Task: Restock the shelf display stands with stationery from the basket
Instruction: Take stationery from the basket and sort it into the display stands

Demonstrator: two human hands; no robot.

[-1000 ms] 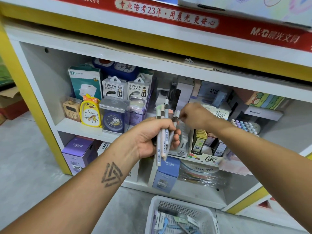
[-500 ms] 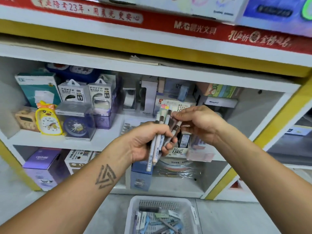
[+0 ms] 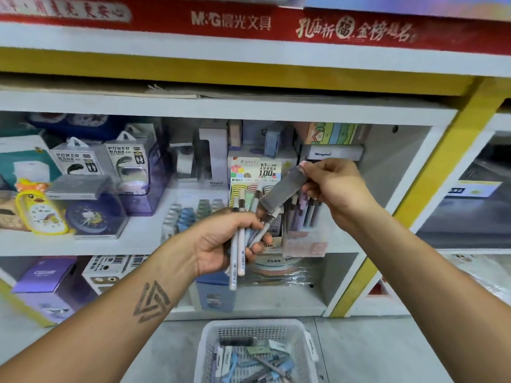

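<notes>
My left hand grips a bundle of several pastel pens, held upright in front of the middle shelf. My right hand pinches the top end of one grey pen, blurred by motion, slanting down-left toward the bundle. Behind both hands stands a pen display stand with pens upright in it, next to a 0.7 HB lead box. On the floor below sits the white basket holding more pens and small packs.
The white shelf board carries power bank boxes, a yellow duck clock, a blue boxed clock and tape dispensers. Purple and blue boxes fill the lower compartment. A yellow post bounds the unit on the right.
The view has swung right along the shelf. My right hand has pulled one grey pen up and to the right out of the bundle in my left hand.
</notes>
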